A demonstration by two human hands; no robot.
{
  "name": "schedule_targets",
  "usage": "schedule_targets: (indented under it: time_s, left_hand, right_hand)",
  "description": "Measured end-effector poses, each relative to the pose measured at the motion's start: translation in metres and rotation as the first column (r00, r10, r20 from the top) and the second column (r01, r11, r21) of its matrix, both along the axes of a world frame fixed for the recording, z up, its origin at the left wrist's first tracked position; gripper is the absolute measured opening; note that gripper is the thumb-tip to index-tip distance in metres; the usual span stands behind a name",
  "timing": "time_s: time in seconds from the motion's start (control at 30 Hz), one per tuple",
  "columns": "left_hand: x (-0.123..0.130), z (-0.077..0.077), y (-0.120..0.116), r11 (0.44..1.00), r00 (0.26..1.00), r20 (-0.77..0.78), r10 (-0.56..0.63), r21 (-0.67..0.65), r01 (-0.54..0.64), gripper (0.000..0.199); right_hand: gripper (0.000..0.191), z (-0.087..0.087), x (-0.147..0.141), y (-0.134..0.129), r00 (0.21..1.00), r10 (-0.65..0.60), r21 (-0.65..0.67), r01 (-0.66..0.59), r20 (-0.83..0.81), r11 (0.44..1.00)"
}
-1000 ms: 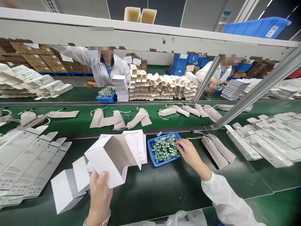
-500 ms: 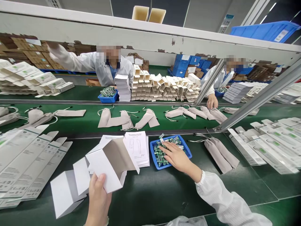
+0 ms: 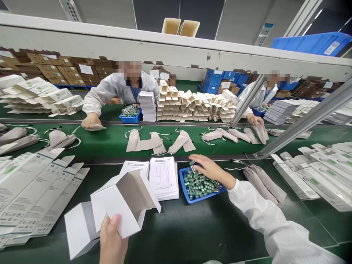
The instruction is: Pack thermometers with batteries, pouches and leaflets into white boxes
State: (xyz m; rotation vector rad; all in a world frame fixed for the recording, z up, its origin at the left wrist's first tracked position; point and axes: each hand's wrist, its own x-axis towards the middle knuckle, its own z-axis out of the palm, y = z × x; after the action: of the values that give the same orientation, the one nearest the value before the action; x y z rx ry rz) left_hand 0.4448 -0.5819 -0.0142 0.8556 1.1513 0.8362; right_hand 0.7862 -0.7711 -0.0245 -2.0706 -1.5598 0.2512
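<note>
My left hand (image 3: 113,234) grips a folded white card insert (image 3: 118,205), its open hollow side facing right. Another white insert (image 3: 81,227) lies just left of it. My right hand (image 3: 210,169) is over the back edge of a blue tray (image 3: 189,200) of green and silver batteries (image 3: 202,183), fingers closed on a small battery pack (image 3: 192,163). Between the insert and the tray lies a stack of printed manuals (image 3: 164,178). Two grey pouches (image 3: 264,183) rest to the right of the tray.
Flat printed boxes (image 3: 35,198) lie at the left, more boxes (image 3: 324,172) at the right. Grey pouches (image 3: 145,142) lie along the green belt (image 3: 115,139). A metal post (image 3: 302,117) slants down at the right. Across the belt, two people in white handle pouches.
My right hand has risen from among the batteries to the tray's back edge, with a battery pack in its fingers. The left person's hand has come down to a pouch; the right person lifts one.
</note>
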Motion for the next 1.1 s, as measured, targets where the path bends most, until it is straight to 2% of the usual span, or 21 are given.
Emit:
schedule_targets:
  time_s: [0.1,0.23,0.3,0.43,0.53,0.63,0.73,0.8,0.87,1.0,1.1]
  left_hand:
    - [-0.004,0.001,0.001,0.998,0.998,-0.065,0.006,-0.062,-0.01,0.068]
    - [-0.007,0.001,0.004,0.994,0.994,-0.107,-0.011,-0.107,0.0,0.07]
    - [-0.006,0.0,0.006,0.996,0.996,-0.083,-0.044,-0.087,0.037,0.068]
    - [-0.003,-0.001,0.005,0.998,0.998,-0.052,-0.04,-0.042,0.038,0.06]
    - [-0.002,0.004,-0.001,0.997,0.998,-0.017,-0.067,-0.034,0.067,0.052]
    - [-0.003,0.01,-0.008,0.996,0.996,-0.018,-0.086,-0.038,0.085,0.05]
    - [-0.005,0.014,-0.013,0.996,0.996,-0.017,-0.087,-0.033,0.086,0.053]
    - [-0.008,0.015,-0.015,0.996,0.997,-0.018,-0.081,-0.051,0.08,0.055]
    - [-0.01,0.015,-0.019,0.994,0.997,-0.035,-0.071,-0.091,0.067,0.057]
    - [-0.009,0.017,-0.031,0.98,0.992,-0.048,-0.113,-0.168,0.104,0.061]
    - [-0.005,0.016,-0.044,0.966,0.983,-0.013,-0.182,-0.192,0.176,0.066]
  right_hand:
    - [0.038,-0.009,-0.004,-0.005,0.998,0.042,-0.064,-0.045,-0.055,0.997]
    - [0.024,-0.019,-0.01,-0.029,0.993,-0.035,-0.015,0.034,-0.111,0.999]
    - [0.02,-0.022,-0.012,-0.038,0.997,-0.063,0.006,0.063,-0.052,0.998]
    - [0.024,-0.02,-0.014,-0.043,0.99,-0.101,0.021,0.1,0.098,0.995]
    - [0.031,-0.012,0.0,-0.034,0.992,-0.1,-0.019,0.102,0.081,0.995]
    - [0.03,-0.005,0.03,-0.01,0.99,-0.107,-0.037,0.111,0.095,0.993]
    - [0.02,-0.007,0.057,0.023,0.996,0.023,-0.165,-0.008,0.086,0.986]
    - [0.021,-0.012,0.067,0.042,0.99,0.129,-0.272,-0.11,0.053,0.956]
    - [0.022,-0.018,0.071,0.056,0.985,0.171,-0.34,-0.15,0.033,0.929]
    - [0.026,-0.023,0.074,0.063,0.994,0.113,-0.392,-0.102,0.004,0.914]
    - [0.028,-0.017,0.076,0.055,0.999,0.008,-0.353,-0.023,-0.044,0.935]
